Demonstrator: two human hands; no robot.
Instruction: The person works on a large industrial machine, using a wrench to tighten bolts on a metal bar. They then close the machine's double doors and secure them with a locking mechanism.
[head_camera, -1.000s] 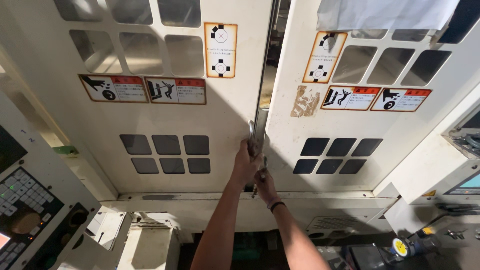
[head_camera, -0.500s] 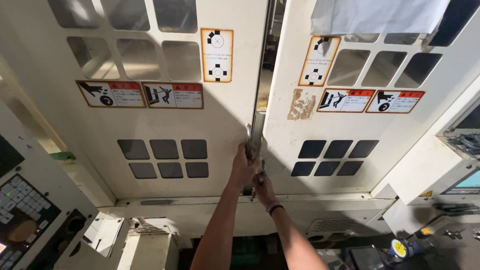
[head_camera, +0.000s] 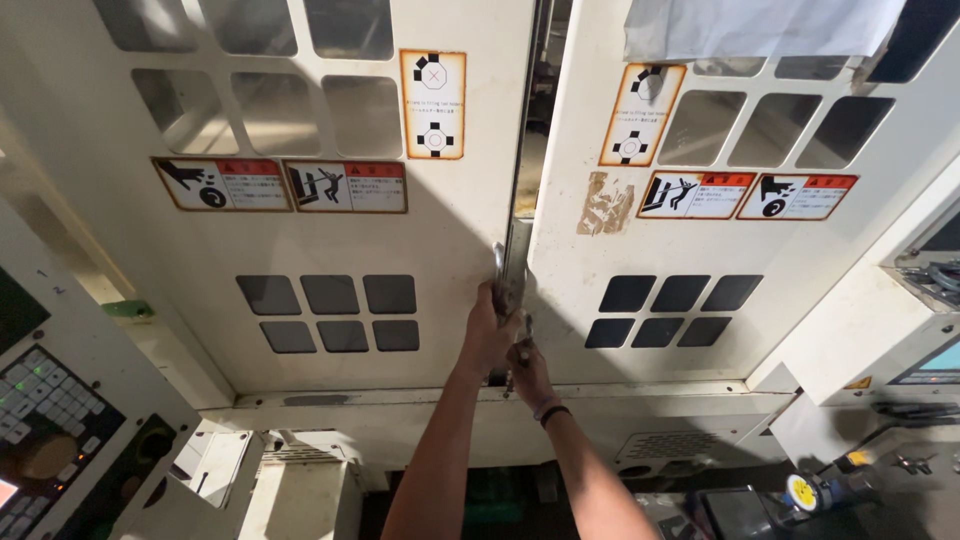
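Cream-painted steel machine enclosure, two sliding doors: left door (head_camera: 330, 230), right door (head_camera: 720, 240), narrow gap between them. Both hands sit at the seam. Left hand (head_camera: 490, 325) has its grip clenched around the upper part of the metal door handle (head_camera: 500, 268); right hand (head_camera: 528, 372) is just below, grip closed on the lower handle, dark band on the wrist. Around: warning stickers (head_camera: 280, 185) and window cut-outs on both doors, white paper (head_camera: 760, 25) taped over the top right. Control panel (head_camera: 45, 440) with keys at far left, second panel (head_camera: 930, 360) at right. Nothing blocks the handles. Versus half a second ago: hands on the same spot of the handle, gap looks unchanged, view shifted only slightly.
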